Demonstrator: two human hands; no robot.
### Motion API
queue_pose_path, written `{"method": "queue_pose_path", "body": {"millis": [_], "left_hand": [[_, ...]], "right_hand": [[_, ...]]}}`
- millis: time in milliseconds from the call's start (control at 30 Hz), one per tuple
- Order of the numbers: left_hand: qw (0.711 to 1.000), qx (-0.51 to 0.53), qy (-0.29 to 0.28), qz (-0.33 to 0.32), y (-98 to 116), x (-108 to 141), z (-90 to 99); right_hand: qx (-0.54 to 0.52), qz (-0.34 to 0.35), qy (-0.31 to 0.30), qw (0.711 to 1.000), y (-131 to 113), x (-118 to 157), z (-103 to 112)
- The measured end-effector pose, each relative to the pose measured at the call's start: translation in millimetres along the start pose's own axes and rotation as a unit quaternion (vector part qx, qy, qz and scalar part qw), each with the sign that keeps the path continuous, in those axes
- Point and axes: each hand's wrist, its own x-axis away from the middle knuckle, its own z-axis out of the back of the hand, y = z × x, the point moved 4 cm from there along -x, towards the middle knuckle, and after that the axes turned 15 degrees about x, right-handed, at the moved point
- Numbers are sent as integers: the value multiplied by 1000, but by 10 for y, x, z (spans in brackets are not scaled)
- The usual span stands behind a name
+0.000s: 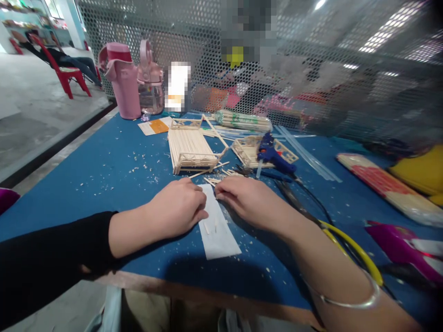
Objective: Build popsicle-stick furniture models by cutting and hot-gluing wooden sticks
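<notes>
My left hand rests on the table with its fingers curled, thumb over the left edge of a white paper strip. Whatever lies inside those fingers is hidden. My right hand is pinched closed at the strip's right edge, close to several short loose sticks; I cannot make out what it holds. Small pale stick pieces lie on the paper. Beyond my hands stands a little bed-like frame built of thin wooden sticks. To its right, a blue hot glue gun lies over a second, smaller stick frame.
Yellow-handled pliers lie by my right forearm. Further right are a packet of sticks and a magenta object. A pink thermos and clear bottle stand at the back, before a perforated metal screen. Wood scraps dot the blue table.
</notes>
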Motion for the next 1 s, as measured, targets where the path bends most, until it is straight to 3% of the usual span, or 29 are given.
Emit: {"method": "queue_pose_path", "body": {"millis": [467,700,1000], "left_hand": [[1000,8,6,6,-2,0,3],[999,24,23,-7,-17,14,11],[1000,0,20,-6,1,2,14]], "right_hand": [[-99,54,25,993,17,-21,-92],[-134,29,16,990,4,-5,-58],[-225,-61,42,971,64,-31,7]]}}
